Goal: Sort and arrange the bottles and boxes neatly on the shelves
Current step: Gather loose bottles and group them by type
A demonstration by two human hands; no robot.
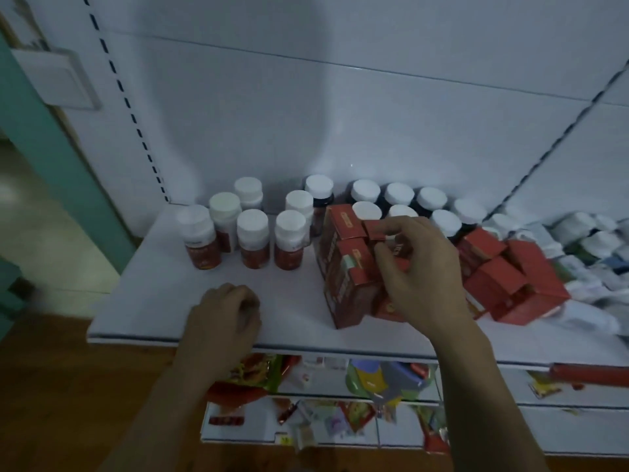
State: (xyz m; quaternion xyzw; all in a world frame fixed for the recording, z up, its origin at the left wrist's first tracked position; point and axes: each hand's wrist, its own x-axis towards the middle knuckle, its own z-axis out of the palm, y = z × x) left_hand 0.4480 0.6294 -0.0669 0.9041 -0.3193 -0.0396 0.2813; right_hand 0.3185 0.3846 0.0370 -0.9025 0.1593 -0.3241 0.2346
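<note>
Shelf (pixel 238 301) first: white, wide, bearing the whole job. Under it, lower shelf (pixel 561 420), strewn with mixed packets (pixel 255 373), blurred. On the right of the upper board, heap (pixel 503 267) of red boxes lying every way, with a blurred jumble of pale goods (pixel 585 240) beyond. At centre, stack (pixel 347 277) of red boxes, fairly square, just left of the heap. Behind and to the left, white-capped bottles (pixel 252 233) upright in rough rows; dark bottles (pixel 432 199) along the back right.

Right hand (pixel 418 270) over the stack, fingers curled, pinching a small box (pixel 372 229) at its top. Left hand (pixel 224 311) curled into a fist, nothing in it that shows, resting on the bare front of the shelf, well apart from the stack.

Step in hand, by the look of it: building the stack, seating the top piece flush. Next, probably: release without nudging the column, then a reach right into the heap for another box, left hand free to steady the stack.
</note>
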